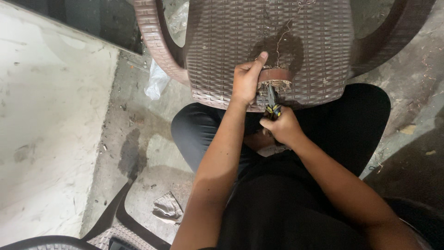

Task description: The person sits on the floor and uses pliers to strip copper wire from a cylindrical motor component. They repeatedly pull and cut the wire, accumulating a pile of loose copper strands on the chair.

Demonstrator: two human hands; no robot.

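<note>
My left hand (247,78) grips a small brown pot (276,76) lying on its side on the seat of a brown woven-pattern plastic chair (222,41), thumb pointing up along the pot. Pale roots hang from the pot's open end. My right hand (283,127) holds pliers (272,101) with yellow-and-black handles, their jaws pointed up into the pot's opening. Thin dry roots and a dark wet patch (282,46) lie on the seat above the pot.
My legs in black trousers (194,129) are under the chair's front edge. A clear plastic bag (157,81) lies on the concrete floor to the left. A crumpled scrap (167,207) and another chair's arm (106,222) are at lower left. A pale wall slab (51,115) fills the left.
</note>
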